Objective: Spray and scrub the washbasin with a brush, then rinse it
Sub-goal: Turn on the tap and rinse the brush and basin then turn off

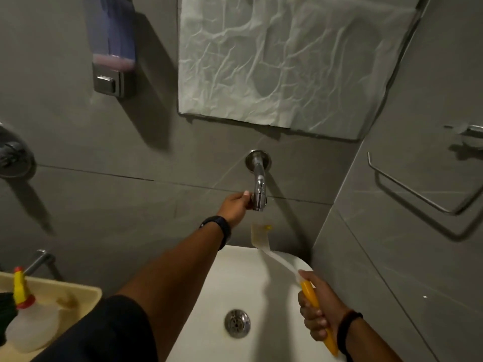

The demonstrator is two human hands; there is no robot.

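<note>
The white washbasin (243,280) fills the lower middle, with a metal drain (237,323) in its bottom. A chrome tap (258,189) sticks out of the grey wall above it. My left hand (235,206) reaches up and grips the knob at the tap's left side. My right hand (317,312) holds a brush (277,257) by its yellow handle. The brush's white head is raised under the tap's spout, above the basin's back rim. A clear spray bottle (31,320) with a yellow and red nozzle stands in a cream tray at lower left.
The cream tray (86,293) sits left of the basin. A soap dispenser (112,48) hangs on the wall at upper left. A paper-covered mirror (287,61) is above the tap. A metal towel ring (418,194) is on the right wall, close to the basin.
</note>
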